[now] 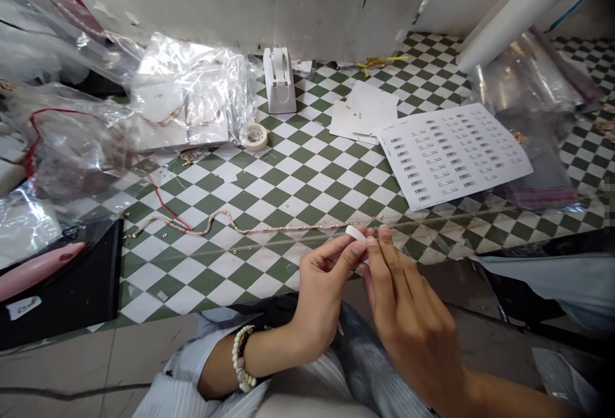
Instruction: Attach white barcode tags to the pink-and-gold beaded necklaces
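Observation:
Just past the table's front edge, my left hand (323, 286) pinches a small white band (355, 233) that looks like a roll of tape seen edge-on. My right hand (413, 302) meets it from the other side, thumb and index fingertips pressed together at the band's right end. Fingers hide part of the band. Beyond my fingertips, a thin beaded necklace (283, 229) with pink and gold parts lies stretched across the checkered tablecloth (307, 181), wavy toward its left end.
A white tape dispenser (280, 84) and a tape roll (253, 137) stand at the back. White cards (368, 110) and a barcode label sheet (454, 155) lie to the right. Clear plastic bags (192, 91) crowd the left, near a pink tool (41, 270) on a black mat (96, 283).

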Tool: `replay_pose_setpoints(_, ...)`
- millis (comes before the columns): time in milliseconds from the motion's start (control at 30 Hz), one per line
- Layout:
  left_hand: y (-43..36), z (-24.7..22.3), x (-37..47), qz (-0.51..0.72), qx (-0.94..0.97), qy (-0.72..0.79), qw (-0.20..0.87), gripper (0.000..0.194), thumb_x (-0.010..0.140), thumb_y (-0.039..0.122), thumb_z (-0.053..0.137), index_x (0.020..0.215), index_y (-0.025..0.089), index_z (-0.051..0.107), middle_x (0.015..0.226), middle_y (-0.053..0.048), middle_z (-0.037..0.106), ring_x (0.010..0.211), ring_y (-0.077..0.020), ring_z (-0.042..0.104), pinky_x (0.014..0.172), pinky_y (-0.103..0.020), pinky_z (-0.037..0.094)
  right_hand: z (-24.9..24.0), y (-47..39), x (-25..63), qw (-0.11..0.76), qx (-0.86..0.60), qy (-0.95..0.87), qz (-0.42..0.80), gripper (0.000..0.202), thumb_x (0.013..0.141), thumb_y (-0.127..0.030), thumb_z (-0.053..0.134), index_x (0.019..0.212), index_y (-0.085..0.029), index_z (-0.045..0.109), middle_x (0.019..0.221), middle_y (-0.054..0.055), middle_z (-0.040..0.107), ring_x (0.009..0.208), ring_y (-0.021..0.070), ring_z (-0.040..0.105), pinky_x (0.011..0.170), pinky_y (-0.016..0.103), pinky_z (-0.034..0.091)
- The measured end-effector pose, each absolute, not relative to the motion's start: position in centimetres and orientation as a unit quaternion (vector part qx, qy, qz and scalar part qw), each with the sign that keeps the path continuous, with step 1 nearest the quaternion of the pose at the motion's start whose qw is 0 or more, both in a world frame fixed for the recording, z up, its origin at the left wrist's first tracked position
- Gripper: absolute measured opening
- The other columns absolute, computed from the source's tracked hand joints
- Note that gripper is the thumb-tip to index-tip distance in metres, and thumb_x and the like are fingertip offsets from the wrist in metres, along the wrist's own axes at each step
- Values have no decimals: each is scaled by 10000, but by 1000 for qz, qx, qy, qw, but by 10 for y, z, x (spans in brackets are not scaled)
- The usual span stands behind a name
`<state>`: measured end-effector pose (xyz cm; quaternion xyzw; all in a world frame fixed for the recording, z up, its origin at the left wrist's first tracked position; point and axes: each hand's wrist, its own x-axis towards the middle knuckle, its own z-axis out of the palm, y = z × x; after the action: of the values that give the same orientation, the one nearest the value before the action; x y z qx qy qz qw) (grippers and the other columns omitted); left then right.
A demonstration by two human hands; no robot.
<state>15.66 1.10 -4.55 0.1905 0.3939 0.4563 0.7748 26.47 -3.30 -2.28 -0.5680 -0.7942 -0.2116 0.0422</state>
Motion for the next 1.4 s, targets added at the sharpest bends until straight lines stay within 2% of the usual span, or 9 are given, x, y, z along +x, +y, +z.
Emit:
replay_pose_setpoints(267,23,-48,153,427,132,389,806,305,780,306,834,1039,170,749,1032,-87,771,931,-196,746,814,-232,591,-31,-35,257,-15,-593,-771,-232,485,926,-114,613,1372,47,512,1463,251,446,1134,319,665,746,364,571)
replay_pose_setpoints(433,29,-46,153,436,111,380,808,172,826,271,791,810,120,709,888,-73,774,820,-146,752,798,-188,593,-36,-40,256,-2,-604,-764,-226,602,901,-118,650,1441,39,438,1472,248,443,1129,333,660,743,375,562)
replay_pose_setpoints(533,37,-44,146,443,103,382,804,170,842,269,776,809,125,693,891,-72,775,815,-155,756,808,-218,610,-39,-46,260,59,-594,-781,-182,729,871,-66,659,1504,51,317,1482,281,421,1185,358,625,815,403,555)
replay_pose_setpoints(633,46,-42,132,443,125,393,796,160,842,264,779,823,125,703,860,-65,777,783,-133,754,794,-189,605,-32,-46,272,201,-584,-786,-39,679,896,-10,561,1530,-38,319,1454,205,514,1263,285,584,980,391,520)
replay_pose_setpoints(733,51,-41,119,399,192,387,809,200,823,306,801,846,123,724,883,-73,780,765,-129,750,785,-188,607,-16,-30,289,321,-619,-704,135,451,949,-80,509,1362,-251,571,1313,37,643,1176,177,632,1013,317,509)
replay_pose_setpoints(833,51,-40,114,359,258,381,812,232,807,341,812,817,124,733,881,-68,779,782,-136,747,803,-197,606,-1,-5,304,332,-648,-626,281,240,971,-277,567,1171,-331,687,1168,-28,699,1034,137,669,868,240,544)
replay_pose_setpoints(1033,46,-39,122,349,312,396,790,255,771,376,826,799,139,735,716,-43,745,689,-165,737,752,-237,603,0,24,305,236,-642,-554,474,271,823,-488,731,924,-238,766,898,22,733,750,156,636,588,256,469)
replay_pose_setpoints(1300,45,-42,127,369,418,451,697,257,823,344,762,1017,187,703,970,-52,682,700,-110,663,580,-166,493,-21,16,293,351,-639,-540,420,206,838,-390,736,764,-204,687,824,31,686,804,164,619,671,273,474)
replay_pose_setpoints(1400,52,-42,121,344,415,443,716,342,757,322,823,1044,202,680,966,-29,629,672,-94,635,566,-165,480,-21,13,297,331,-639,-515,466,200,816,-380,759,758,-202,687,785,23,668,753,149,605,651,257,472)
